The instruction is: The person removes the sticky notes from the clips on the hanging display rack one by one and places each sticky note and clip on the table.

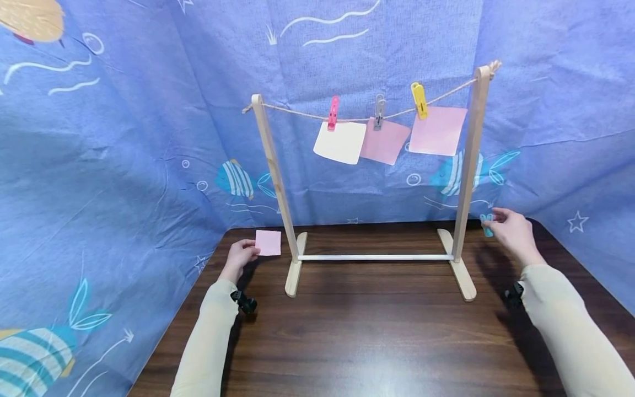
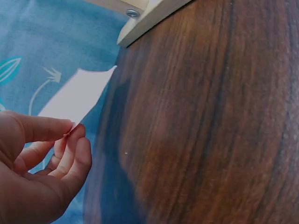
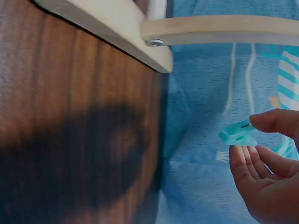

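From where I stand, a person's left hand pinches a pink note by its edge between thumb and fingers, just left of a wooden stand. The right hand, right of the stand, pinches a teal clip between thumb and fingertips. Both hands are raised above a dark brown surface. Between the stand's posts sags a rope; along it, left to right, a pink clip holds white paper, a grey clip pink paper, and a yellow clip another pink sheet. Behind hangs blue fish-patterned cloth.
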Demonstrator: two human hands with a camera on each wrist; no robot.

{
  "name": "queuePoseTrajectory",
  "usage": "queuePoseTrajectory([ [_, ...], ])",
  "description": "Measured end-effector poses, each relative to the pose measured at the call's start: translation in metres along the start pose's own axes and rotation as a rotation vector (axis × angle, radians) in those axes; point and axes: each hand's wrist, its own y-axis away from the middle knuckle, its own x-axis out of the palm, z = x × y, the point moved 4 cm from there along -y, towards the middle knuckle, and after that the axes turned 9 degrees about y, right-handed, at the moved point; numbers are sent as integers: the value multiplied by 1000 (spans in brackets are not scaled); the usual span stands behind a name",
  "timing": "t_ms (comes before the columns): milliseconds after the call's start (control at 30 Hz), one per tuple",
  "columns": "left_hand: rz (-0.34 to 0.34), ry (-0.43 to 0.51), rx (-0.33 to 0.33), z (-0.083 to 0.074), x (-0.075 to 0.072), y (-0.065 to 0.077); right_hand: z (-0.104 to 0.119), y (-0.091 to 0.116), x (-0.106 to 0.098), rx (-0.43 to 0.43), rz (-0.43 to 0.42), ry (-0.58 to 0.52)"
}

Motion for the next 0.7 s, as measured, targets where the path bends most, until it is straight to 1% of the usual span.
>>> queuePoseTrajectory([
  [200,4,-33,-45,7,4,1,-10,4,21,84,113,8],
  [300,6,-47,-50,9,7,2,-17,6,30,113,159,8],
  [400,2,-45,-43,10,9,2,-22,7,36,117,189,-8],
  [567,-12,-37,-42,11,14,2,-26,8,41,87,228,-46],
  [633,-16,-48,-48,10,16,2,-27,8,44,84,256,-68],
  [700,-25,-72,-60,10,19,2,-28,8,47,99,287,-94],
])
